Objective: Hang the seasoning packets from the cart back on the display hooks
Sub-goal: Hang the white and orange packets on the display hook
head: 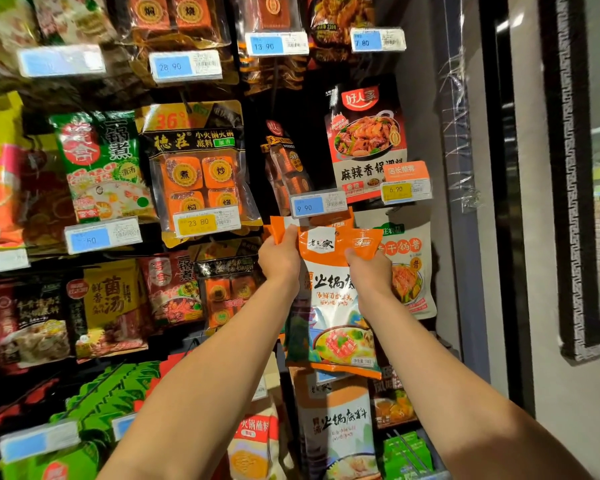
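Note:
An orange and white hotpot seasoning packet hangs upright in front of the display wall, held up by both hands at its top edge. My left hand grips the packet's top left corner, thumb over the orange band. My right hand pinches the top right corner. The packet's top sits just below the 9.90 price tag at the end of a hook. The hook itself is hidden behind the tag and the packet.
Hanging packets fill the wall: an orange-cube packet to the left, a red spicy-pot packet above right, a white packet just right. A similar orange packet hangs below. A dark frame borders the display on the right.

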{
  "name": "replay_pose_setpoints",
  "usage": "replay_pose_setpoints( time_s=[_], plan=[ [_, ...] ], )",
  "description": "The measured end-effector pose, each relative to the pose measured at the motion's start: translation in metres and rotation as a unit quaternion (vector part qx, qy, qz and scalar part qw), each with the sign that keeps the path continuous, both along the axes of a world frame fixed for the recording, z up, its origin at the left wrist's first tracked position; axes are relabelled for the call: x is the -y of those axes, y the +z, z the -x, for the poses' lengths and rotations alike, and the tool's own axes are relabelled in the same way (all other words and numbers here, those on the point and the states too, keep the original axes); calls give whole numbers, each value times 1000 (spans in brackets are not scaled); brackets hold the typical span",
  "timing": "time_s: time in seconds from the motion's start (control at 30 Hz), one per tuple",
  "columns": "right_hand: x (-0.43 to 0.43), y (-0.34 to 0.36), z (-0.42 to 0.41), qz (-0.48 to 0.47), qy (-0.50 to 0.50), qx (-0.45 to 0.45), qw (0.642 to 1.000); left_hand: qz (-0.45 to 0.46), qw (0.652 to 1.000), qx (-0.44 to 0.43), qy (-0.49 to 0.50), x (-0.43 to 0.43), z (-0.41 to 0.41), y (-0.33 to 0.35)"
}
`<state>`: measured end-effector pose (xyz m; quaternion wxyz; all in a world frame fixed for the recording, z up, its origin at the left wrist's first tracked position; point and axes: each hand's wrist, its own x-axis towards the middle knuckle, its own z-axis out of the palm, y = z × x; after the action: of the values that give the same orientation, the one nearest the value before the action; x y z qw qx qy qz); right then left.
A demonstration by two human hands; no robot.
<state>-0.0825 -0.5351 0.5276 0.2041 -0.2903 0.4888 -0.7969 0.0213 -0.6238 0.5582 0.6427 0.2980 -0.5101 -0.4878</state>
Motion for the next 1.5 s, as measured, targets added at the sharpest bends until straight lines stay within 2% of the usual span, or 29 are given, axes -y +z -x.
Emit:
replay_pose_setpoints(
  time_s=[0.3,0.47,0.53,0.63,0.8,1.0,1.2,1.27,1.33,1.43,1.5],
  plan=[
    [16,-13,7,-3,4,-16,1000,9,999,26,18,16,2,-14],
    [18,-24,16,19,9,21,1000,50,992,100,-61,21,-15,-46],
    [20,-28,16,22,8,6,1000,57,988,119,-84,20,-17,-64],
    [24,-30,16,34,-13,-36,999,56,993,92,-55,17,-15,-70],
    [31,-35,21,42,32,-17,998,30,996,87,13,33,-13,-64],
    [44,-28,23,29,45,-23,998,-14,994,108,24,117,-4,-82],
    [52,-27,20,11,43,-43,998,-30,995,90,-23,66,-13,-61],
    [49,-27,18,9,33,-48,998,-8,997,80,-22,57,-18,-61],
    [46,-29,16,13,32,-44,998,42,997,62,19,44,-23,-60],
    [39,-29,10,27,44,-47,998,165,974,99,122,26,-30,-58],
    [35,-27,7,36,44,-62,996,198,967,118,104,17,-33,-54]
  ],
)
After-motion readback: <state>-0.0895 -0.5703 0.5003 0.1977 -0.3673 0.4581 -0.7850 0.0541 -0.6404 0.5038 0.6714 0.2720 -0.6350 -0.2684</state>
